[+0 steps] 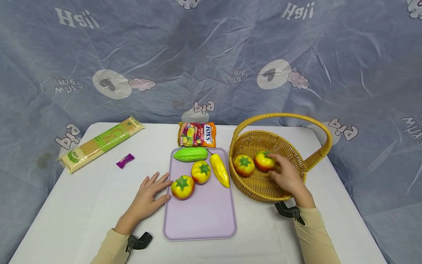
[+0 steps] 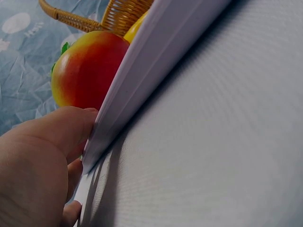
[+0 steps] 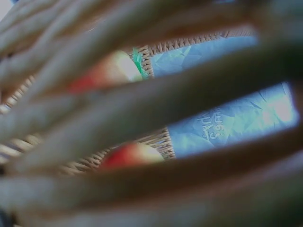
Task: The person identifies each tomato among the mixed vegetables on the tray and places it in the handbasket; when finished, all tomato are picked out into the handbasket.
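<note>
In the head view my left hand (image 1: pixel 149 196) lies with spread fingers at the left edge of a lilac tray (image 1: pixel 201 223). The left wrist view shows its thumb at the tray rim (image 2: pixel 120 90), beside a red-yellow toy persimmon (image 2: pixel 90 71). On the tray are two persimmons, a green toy bitter melon (image 1: pixel 191 154) and a yellow toy pepper (image 1: pixel 219 170). My right hand (image 1: pixel 288 176) reaches into a wicker basket (image 1: pixel 260 194), fingertips at the right side of a persimmon (image 1: pixel 262 162). Another persimmon (image 1: pixel 244 165) lies left of it. Blurred wicker hides that hand in the right wrist view.
Behind the tray lies a FOX'S candy bag (image 1: pixel 197 135). A long yellow-green packet (image 1: pixel 102 144) and a small purple wrapped candy (image 1: pixel 125 160) lie at the left. The basket's tall handle (image 1: pixel 280 115) arches above it. A grey-blue patterned cloth (image 1: pixel 197 55) hangs behind the white table.
</note>
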`<state>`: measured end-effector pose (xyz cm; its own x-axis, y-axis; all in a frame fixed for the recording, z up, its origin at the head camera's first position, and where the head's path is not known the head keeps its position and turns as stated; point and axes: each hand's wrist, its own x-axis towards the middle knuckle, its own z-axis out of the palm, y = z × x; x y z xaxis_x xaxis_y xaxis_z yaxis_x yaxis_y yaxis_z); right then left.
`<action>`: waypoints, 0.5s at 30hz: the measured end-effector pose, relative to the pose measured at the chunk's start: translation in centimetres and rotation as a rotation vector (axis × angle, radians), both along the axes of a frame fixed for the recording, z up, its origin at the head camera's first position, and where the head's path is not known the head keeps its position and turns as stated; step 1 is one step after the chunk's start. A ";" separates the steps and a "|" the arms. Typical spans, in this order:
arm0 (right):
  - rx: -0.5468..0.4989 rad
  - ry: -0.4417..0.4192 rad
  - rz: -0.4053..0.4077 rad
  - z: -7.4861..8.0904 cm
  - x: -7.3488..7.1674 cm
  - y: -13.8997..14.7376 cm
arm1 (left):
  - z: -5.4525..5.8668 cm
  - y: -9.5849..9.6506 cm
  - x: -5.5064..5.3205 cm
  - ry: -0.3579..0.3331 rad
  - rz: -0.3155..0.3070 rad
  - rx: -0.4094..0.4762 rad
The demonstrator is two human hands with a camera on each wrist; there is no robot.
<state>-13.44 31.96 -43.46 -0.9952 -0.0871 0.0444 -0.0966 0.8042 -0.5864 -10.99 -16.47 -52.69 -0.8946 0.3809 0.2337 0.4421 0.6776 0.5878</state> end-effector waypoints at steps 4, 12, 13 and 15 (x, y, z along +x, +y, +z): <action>0.005 0.007 -0.002 0.0 0.0 0.1 | 0.0 0.0 0.0 0.002 0.001 -0.003; 0.008 0.052 0.010 -0.1 0.1 0.0 | 0.0 0.0 0.0 0.004 0.000 -0.002; 0.007 0.054 0.009 -0.1 0.1 0.0 | 0.0 0.0 0.0 0.003 0.000 -0.001; 0.009 0.060 0.008 -0.1 0.2 0.0 | 0.0 0.0 0.0 0.003 0.000 0.000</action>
<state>-13.29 31.96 -43.53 -0.9901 -0.0961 0.1028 -0.1379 0.8086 -0.5720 -11.00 -16.47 -52.68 -0.8940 0.3806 0.2366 0.4437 0.6778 0.5863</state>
